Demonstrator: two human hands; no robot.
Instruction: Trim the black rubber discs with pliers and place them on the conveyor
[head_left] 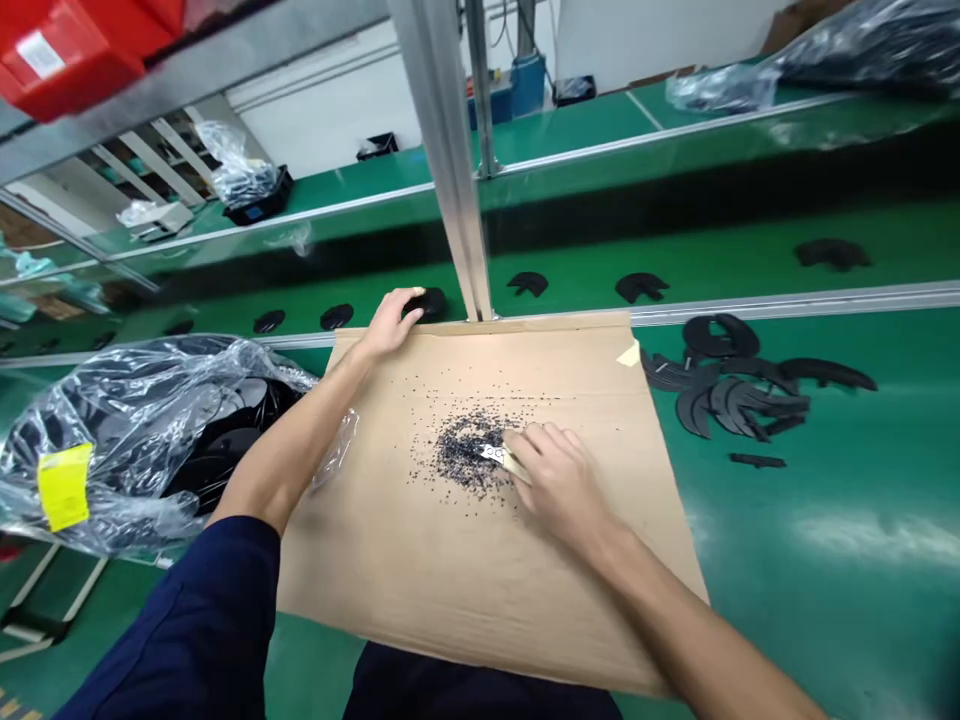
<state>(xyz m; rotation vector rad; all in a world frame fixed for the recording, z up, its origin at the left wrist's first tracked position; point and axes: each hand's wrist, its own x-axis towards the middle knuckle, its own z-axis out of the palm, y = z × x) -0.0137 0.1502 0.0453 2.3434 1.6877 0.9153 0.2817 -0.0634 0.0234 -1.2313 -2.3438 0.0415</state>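
My left hand (391, 318) reaches to the green belt past the far edge of the cardboard, its thumb and fingers closed on a rounded black plastic part (430, 304). My right hand (561, 482) is wrapped round a pair of small cutting nippers (496, 455) with pale handles. The nippers' metal jaws point left, over a scatter of tiny black bits (465, 450) on the brown cardboard sheet (420, 580). Whether the jaws touch any bit, I cannot tell.
A loose pile of curved black parts (731, 385) lies right of the cardboard. More black parts (641, 287) sit along the green belt (570, 290). To the left is a clear plastic bag (135, 400) of black discs. A metal post (442, 150) rises behind the cardboard; red bins (97, 70) hang upper left.
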